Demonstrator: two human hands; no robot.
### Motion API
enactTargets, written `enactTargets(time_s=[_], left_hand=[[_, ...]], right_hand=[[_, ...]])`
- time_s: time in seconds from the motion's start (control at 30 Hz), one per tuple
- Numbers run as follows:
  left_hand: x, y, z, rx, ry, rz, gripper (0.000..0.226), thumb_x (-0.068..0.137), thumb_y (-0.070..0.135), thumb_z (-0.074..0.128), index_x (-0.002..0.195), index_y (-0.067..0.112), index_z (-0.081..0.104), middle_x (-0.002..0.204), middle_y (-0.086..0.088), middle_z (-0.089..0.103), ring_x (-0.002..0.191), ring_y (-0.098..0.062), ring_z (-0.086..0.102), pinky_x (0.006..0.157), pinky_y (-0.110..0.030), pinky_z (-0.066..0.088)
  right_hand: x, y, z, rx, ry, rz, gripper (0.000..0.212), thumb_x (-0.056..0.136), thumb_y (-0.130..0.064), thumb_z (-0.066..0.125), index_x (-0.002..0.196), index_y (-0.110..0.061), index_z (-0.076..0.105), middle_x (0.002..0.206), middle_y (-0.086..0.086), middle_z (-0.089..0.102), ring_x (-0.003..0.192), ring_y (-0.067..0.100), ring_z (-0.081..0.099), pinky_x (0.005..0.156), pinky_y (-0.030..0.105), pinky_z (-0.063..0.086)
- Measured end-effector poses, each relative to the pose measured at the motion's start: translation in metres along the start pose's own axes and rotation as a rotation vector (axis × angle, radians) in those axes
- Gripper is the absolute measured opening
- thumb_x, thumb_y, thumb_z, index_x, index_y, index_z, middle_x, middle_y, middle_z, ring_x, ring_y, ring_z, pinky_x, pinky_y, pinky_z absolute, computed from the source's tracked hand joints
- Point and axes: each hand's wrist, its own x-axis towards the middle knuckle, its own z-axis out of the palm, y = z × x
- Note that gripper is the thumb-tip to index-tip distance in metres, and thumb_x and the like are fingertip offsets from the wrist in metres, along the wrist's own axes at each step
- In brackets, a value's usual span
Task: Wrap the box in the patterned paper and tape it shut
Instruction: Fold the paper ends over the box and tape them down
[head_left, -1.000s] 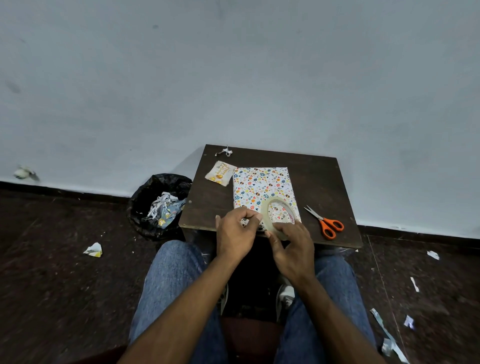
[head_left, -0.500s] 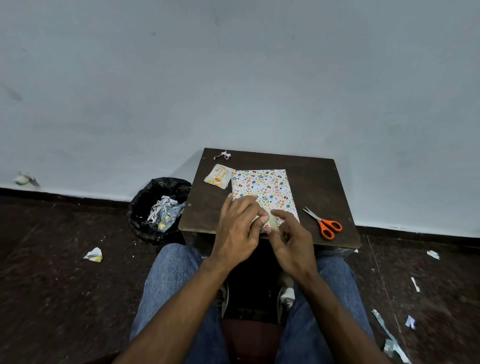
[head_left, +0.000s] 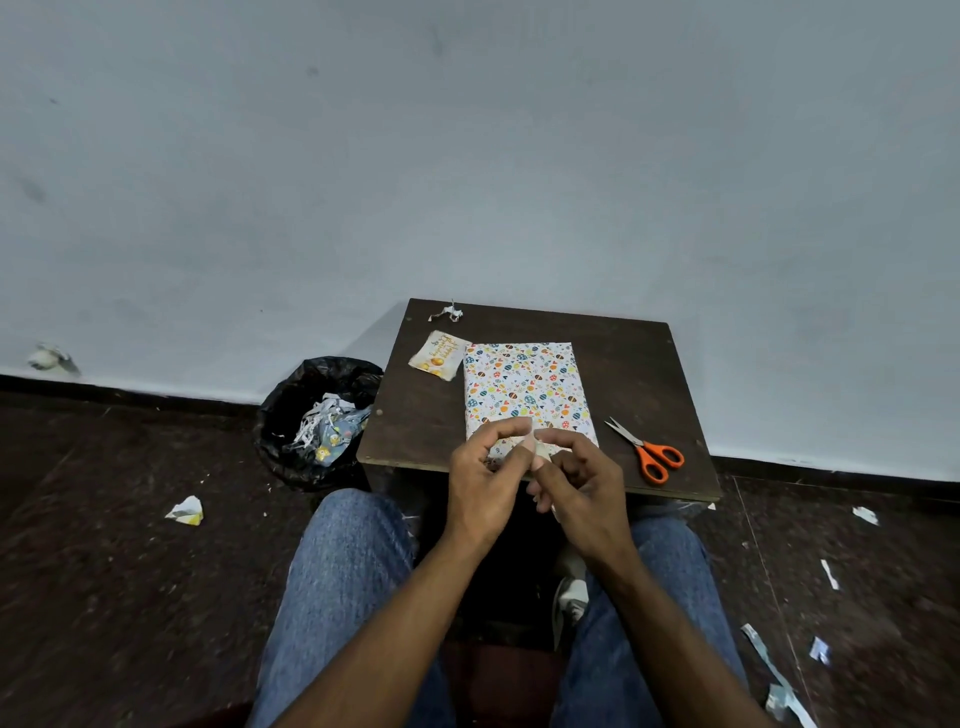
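Pale grey wall fills the upper view, meeting a dark floor (head_left: 130, 545) littered with paper scraps. Against the wall stands a small dark brown table (head_left: 415, 426), and the box (head_left: 524, 387) lies flat on it, left of centre, fully covered in white paper printed with coloured shapes. Its long axis runs from the person toward the wall, one short end at the near table edge, the other pointing at the wall, leaning a little to the left. Both hands meet over that near end. The left hand (head_left: 480, 486) has its fingers curled, thumb and forefinger pinched together at the tip; the right hand (head_left: 584, 488) is curled likewise, its forefinger reaching toward the left one. Between the 2 sets of fingertips sits a small pale bit, seemingly tape (head_left: 535, 449), held by both hands; how much of it there is I cannot tell. Orange-handled scissors (head_left: 649, 452) lie on the table right of the box, apart from it, blades pointing away and to the left. 1 small printed card (head_left: 439, 356) rests just beside the box's far left corner, with a white scrap (head_left: 448, 313) beyond it. Left of the table, a black-lined bin (head_left: 317, 421) holds shredded paper. Blue-jeaned knees (head_left: 353, 571) sit below.
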Motion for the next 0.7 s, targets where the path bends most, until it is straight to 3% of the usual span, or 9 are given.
enactTargets(time_s=[0.1, 0.23, 0.43, 0.53, 0.6, 0.7], left_hand=[[0.000, 0.001, 0.004, -0.057, 0.053, -0.023, 0.007, 0.089, 0.001, 0.067, 0.094, 0.002, 0.072, 0.088, -0.004, 0.073, 0.075, -0.006, 0.067, 0.066, -0.018, 0.052], [0.005, 0.003, 0.006, -0.134, 0.083, -0.073, 0.007, 0.088, 0.005, 0.069, 0.082, 0.003, 0.072, 0.068, 0.003, 0.068, 0.064, -0.006, 0.061, 0.060, -0.018, 0.050], [0.001, 0.008, 0.003, -0.099, -0.008, -0.013, 0.009, 0.088, -0.002, 0.065, 0.082, -0.008, 0.067, 0.087, -0.011, 0.065, 0.069, 0.001, 0.064, 0.063, -0.015, 0.050], [-0.001, 0.012, 0.006, -0.094, -0.075, 0.011, 0.007, 0.088, -0.006, 0.062, 0.083, -0.010, 0.066, 0.084, -0.010, 0.063, 0.062, 0.004, 0.062, 0.058, -0.013, 0.050], [0.002, 0.012, 0.005, -0.116, -0.055, -0.011, 0.010, 0.089, -0.005, 0.063, 0.084, -0.013, 0.065, 0.081, -0.006, 0.066, 0.061, 0.002, 0.062, 0.057, -0.014, 0.050], [0.005, 0.011, 0.004, -0.135, -0.003, -0.054, 0.010, 0.087, -0.002, 0.067, 0.089, -0.012, 0.067, 0.096, -0.018, 0.068, 0.074, -0.001, 0.066, 0.064, -0.015, 0.051]], right_hand=[[-0.002, 0.002, 0.000, 0.003, -0.010, 0.007, 0.025, 0.091, 0.006, 0.062, 0.102, -0.016, 0.067, 0.058, 0.006, 0.063, 0.051, 0.009, 0.059, 0.049, 0.022, 0.048], [-0.004, 0.006, 0.001, 0.030, 0.000, 0.027, 0.027, 0.090, 0.006, 0.063, 0.105, -0.016, 0.065, 0.060, 0.004, 0.065, 0.051, 0.009, 0.060, 0.048, 0.022, 0.048], [-0.003, 0.009, 0.003, 0.019, 0.084, 0.071, 0.021, 0.092, -0.003, 0.066, 0.103, -0.021, 0.069, 0.056, 0.010, 0.062, 0.048, 0.012, 0.055, 0.047, 0.023, 0.044], [-0.002, 0.011, 0.002, 0.030, 0.120, 0.102, 0.016, 0.094, -0.008, 0.065, 0.104, -0.019, 0.070, 0.054, 0.009, 0.061, 0.044, 0.012, 0.051, 0.044, 0.021, 0.041], [-0.003, 0.013, 0.000, 0.033, 0.092, 0.096, 0.016, 0.093, -0.010, 0.066, 0.106, -0.018, 0.070, 0.055, 0.009, 0.061, 0.045, 0.013, 0.052, 0.045, 0.022, 0.042], [-0.006, 0.014, -0.002, 0.033, 0.063, 0.076, 0.019, 0.092, -0.011, 0.067, 0.108, -0.019, 0.069, 0.057, 0.008, 0.063, 0.047, 0.013, 0.054, 0.047, 0.023, 0.044]])
